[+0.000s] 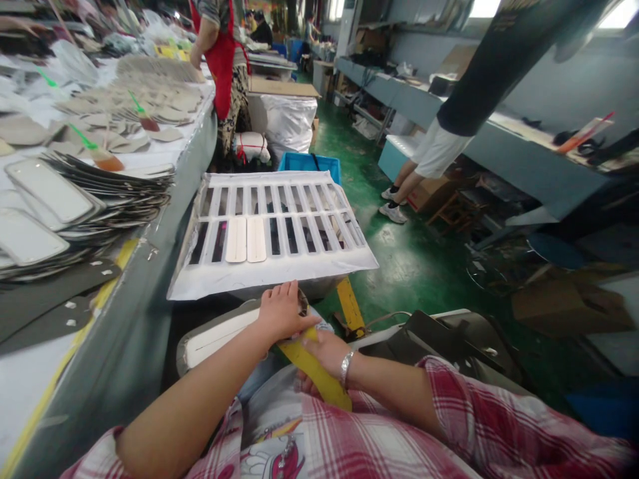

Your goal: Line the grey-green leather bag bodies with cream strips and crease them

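Near my lap, my right hand (327, 356), with a silver bracelet at the wrist, is wrapped round a yellow strip (317, 372). My left hand (284, 311) lies just ahead of it, over a dark rounded piece at the strip's upper end; its fingers point forward and what is under its palm is hidden. Beneath my left forearm rests a grey-edged panel (219, 339) with a white face. Ahead stands a white slotted rack (279, 269), with two small cream panels (236, 241) side by side on its front row.
On the left, a long table (150, 259) carries stacked dark panels (114, 193), beige pieces (150, 100) and glue bottles (104, 158). Dark panels (444, 339) lie at my right. A blue crate (309, 163) is behind the rack. Two people stand farther off.
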Demonstrator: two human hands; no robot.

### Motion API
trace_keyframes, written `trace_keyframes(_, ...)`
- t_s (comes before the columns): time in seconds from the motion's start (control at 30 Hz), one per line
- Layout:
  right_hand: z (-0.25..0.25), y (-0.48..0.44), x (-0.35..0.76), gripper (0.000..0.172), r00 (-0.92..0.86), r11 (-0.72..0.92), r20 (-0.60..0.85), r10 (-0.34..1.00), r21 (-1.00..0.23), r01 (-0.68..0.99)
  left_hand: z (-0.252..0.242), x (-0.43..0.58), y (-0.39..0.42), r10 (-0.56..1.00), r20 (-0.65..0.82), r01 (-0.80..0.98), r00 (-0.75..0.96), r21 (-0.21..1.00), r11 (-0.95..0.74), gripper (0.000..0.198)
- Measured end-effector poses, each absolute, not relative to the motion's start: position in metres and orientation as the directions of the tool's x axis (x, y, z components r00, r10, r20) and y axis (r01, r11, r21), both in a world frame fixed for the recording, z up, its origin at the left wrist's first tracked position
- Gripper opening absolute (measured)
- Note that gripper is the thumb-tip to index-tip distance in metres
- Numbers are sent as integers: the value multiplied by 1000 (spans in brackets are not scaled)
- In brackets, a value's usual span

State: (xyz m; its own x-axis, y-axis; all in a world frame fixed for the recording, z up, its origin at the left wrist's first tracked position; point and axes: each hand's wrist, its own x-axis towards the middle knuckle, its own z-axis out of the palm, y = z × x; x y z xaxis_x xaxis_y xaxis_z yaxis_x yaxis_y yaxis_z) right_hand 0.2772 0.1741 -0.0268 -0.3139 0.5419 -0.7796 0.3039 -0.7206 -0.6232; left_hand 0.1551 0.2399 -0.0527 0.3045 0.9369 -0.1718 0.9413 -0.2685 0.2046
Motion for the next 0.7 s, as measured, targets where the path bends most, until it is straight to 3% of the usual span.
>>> trace_keyframes(0.23,-37,179,285,26,-355,-692,-786,507,-616,376,-57,156,235,964,-54,938,259,250,-238,90)
trace_keyframes(0.43,-33,188,280,30,-337,-680,-800,496,-599,422,-58,152,240,962,-65,933,267,265,-241,87)
trace_keyframes(0.7,-46,189,285,22,-355,-635,-750,558,-661,400,-57,153,238,954,-114,939,277,241,-244,81)
